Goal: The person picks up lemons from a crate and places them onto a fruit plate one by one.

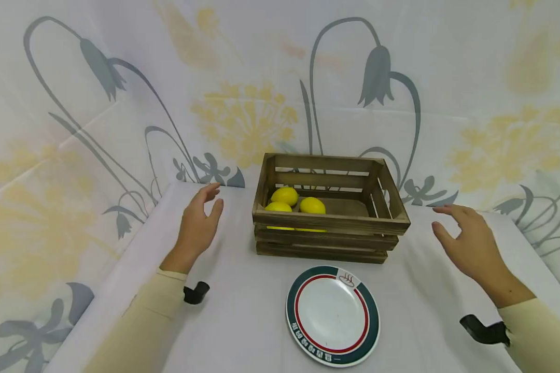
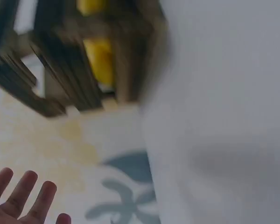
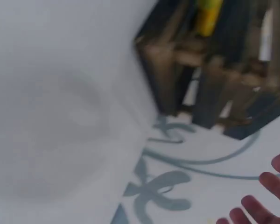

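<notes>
Flanking the wooden crate [image 1: 330, 207] of lemons [image 1: 285, 196] at frame centre, left hand [image 1: 197, 223] and right hand [image 1: 469, 243], fingers released, holding nothing.

Left hand [image 1: 197, 224] and right hand [image 1: 466, 243] raised apart, fingers relaxed and spread (cream sleeves), nothing held.

White table [image 1: 242, 321]: crate [image 1: 329, 235], plate [image 1: 332, 314].

crate [image 2: 79, 70] blurred | lemons [image 1: 280, 228] part-hidden by slats | third lemon perhaps
</notes>
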Motion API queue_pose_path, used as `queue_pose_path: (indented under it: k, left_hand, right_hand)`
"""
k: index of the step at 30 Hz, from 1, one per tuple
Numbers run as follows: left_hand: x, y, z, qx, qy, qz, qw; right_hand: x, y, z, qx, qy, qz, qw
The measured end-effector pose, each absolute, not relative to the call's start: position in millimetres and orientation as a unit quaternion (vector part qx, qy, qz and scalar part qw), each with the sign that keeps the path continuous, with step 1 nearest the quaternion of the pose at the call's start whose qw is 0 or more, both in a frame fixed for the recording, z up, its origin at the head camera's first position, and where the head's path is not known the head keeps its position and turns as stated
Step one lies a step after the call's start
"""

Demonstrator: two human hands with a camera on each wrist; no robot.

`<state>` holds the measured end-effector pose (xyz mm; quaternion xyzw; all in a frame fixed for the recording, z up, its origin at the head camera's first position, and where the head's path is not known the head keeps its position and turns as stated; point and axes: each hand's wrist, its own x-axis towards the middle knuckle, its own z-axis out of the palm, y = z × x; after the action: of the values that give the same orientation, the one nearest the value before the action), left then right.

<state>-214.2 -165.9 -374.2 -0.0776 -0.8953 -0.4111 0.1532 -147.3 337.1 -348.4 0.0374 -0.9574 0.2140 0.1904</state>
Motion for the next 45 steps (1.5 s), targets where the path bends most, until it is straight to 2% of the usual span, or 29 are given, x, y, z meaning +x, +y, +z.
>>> queue_pose_path:
  k: [5, 17, 20, 34, 45]
  left_hand:
    - [-200.9, -137.8, -369.3, -0.089, -0.815, -0.557, 0.137]
    - [-197.9, -97.1, -370.7, -0.08, -0.773, -0.628, 0.034]
    - [-195.5, -90.4, -374.6, -0.074, -0.768, -0.636, 0.016]
    - [-197.4, -81.6, -378.4, -0.11, -0.754, -0.647, 0.018]
    - [-202.4, -79.7, -374.4, -0.115, -0.746, -0.655, 0.001]
  right_hand:
    - [-127.3, 325.0, -326.0, 0.035, -0.914, 0.329, 0.234]
    - [-125.2, 283.5, -294.3, 0.135, -0.825, 0.524, 0.162]
    - [-127.4, 274.5, -291.2, 0.149, -0.829, 0.517, 0.154]
    - [-143.9, 251.6, -277.4, 0.192, -0.845, 0.482, 0.127]
    - [-155.2, 234.1, -263.6, 0.22, -0.855, 0.463, 0.08]
